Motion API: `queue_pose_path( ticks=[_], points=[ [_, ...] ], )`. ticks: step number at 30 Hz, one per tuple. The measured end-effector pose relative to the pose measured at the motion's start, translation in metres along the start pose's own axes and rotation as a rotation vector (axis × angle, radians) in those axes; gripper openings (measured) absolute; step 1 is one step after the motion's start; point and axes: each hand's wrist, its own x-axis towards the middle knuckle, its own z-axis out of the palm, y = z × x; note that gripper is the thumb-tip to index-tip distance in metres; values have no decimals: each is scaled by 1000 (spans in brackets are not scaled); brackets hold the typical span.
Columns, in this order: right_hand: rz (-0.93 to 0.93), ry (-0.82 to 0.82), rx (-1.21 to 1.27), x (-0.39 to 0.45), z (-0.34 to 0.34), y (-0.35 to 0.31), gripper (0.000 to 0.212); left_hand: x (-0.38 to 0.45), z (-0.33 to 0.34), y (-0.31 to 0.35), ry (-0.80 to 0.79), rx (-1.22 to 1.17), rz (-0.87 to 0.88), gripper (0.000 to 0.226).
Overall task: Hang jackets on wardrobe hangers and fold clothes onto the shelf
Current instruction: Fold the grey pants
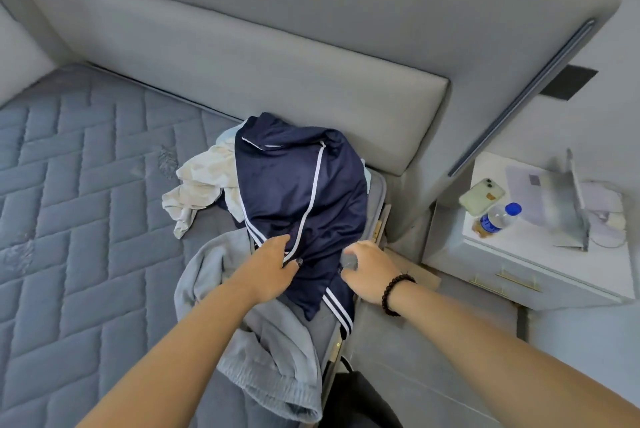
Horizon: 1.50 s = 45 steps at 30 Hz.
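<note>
Head view, left to right: left hand (273, 266) pinches the navy jacket (301, 192) near its white zip line; the jacket lies on a clothes pile at the bed's (86, 157) edge. Right hand (369, 270) curls on its hem. Thin, slick fabric looks light and floppy; shoulders seem the best hold.

A home bedroom — mattress (86, 185), padded headboard (277, 57), nightstand (526, 261).

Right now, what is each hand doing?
Left hand: holds the navy jacket, fingers curled into its fabric.
Right hand: pinches the same jacket's edge.
</note>
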Motion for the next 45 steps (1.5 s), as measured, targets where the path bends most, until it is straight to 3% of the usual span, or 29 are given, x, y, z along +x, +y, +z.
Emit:
queue_pose_path(
  ticks=[3, 9, 11, 14, 18, 23, 28, 31, 33, 35, 39, 45],
  points=[
    [29, -48, -30, 3, 29, -1, 40, -2, 14, -36, -52, -15, -36, 47],
    [52, -141, -35, -9, 111, 11, 41, -20, 52, -116, -187, 98, -134, 54],
    [55, -158, -38, -11, 144, 22, 42, -21, 68, -143, -226, 119, -143, 47],
    [83, -206, -25, -8, 197, 44, 48, -15, 90, -180, -148, 75, -134, 36],
    [-41, -227, -47, -5, 270, 69, 52, -7, 139, -236, -145, 176, -117, 53],
    [-191, -106, -283, 4, 352, 94, 59, -17, 207, -268, -216, 612, 29, 58],
    [-325, 221, -402, 9, 397, 128, 69, -19, 234, -284, -103, 701, 70, 94],
    [-393, 424, -394, 7, 401, 138, 53, -23, 238, -288, -105, 791, 74, 118],
    [-374, 439, -302, -1, 398, 139, 45, -29, 241, -288, -124, 830, 69, 125],
    [-339, 438, -204, -15, 403, 142, 38, -39, 244, -285, -79, 912, 139, 117],
    [-334, 408, -32, -67, 422, 155, 26, -63, 261, -285, 102, 1076, 448, 78],
    [-264, 300, -120, -139, 436, 157, 31, -115, 286, -288, 48, 1074, 465, 59]
  ],
)
